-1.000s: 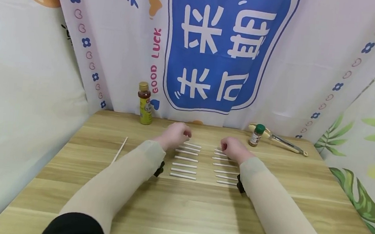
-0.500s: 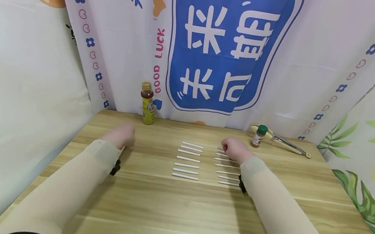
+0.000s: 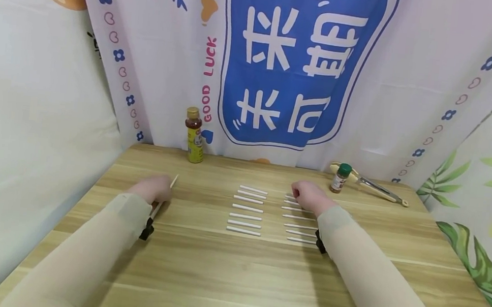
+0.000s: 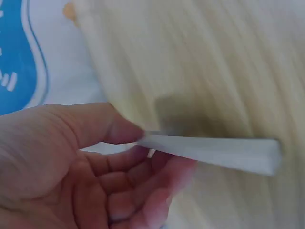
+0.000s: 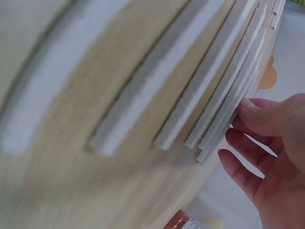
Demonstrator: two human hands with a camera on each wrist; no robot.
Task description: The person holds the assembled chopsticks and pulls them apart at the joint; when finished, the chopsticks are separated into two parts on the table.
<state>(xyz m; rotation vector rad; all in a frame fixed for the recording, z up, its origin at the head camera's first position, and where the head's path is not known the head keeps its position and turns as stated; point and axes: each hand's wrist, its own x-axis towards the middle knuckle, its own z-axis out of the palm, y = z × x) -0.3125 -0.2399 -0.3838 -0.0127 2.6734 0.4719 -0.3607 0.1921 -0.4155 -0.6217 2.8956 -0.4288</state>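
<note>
My left hand [image 3: 153,188] is over the left side of the wooden table, pinching a tapered white chopstick [image 4: 228,151] between thumb and fingertips. Its thick square end points right in the left wrist view. At the far end of a right-hand column of white chopsticks [image 3: 299,226] is my right hand [image 3: 310,197]. In the right wrist view, the thumb and forefinger meet at the outermost chopstick [image 5: 206,153] and seem to pinch it; the fingers partly hide this contact. Another column of white chopsticks [image 3: 245,216] lies to the left, spaced in rows.
A yellow-labelled bottle [image 3: 195,141] with a gold cap stands at the back left. At the back right, a small green-capped jar [image 3: 339,178] stands in front of tongs [image 3: 378,187]. A printed curtain [image 3: 373,126] hangs behind the table's rear edge.
My left hand has moved from the middle column to the left side and picked up the lone chopstick there, turning it slightly. The right hand has stayed in place.
</note>
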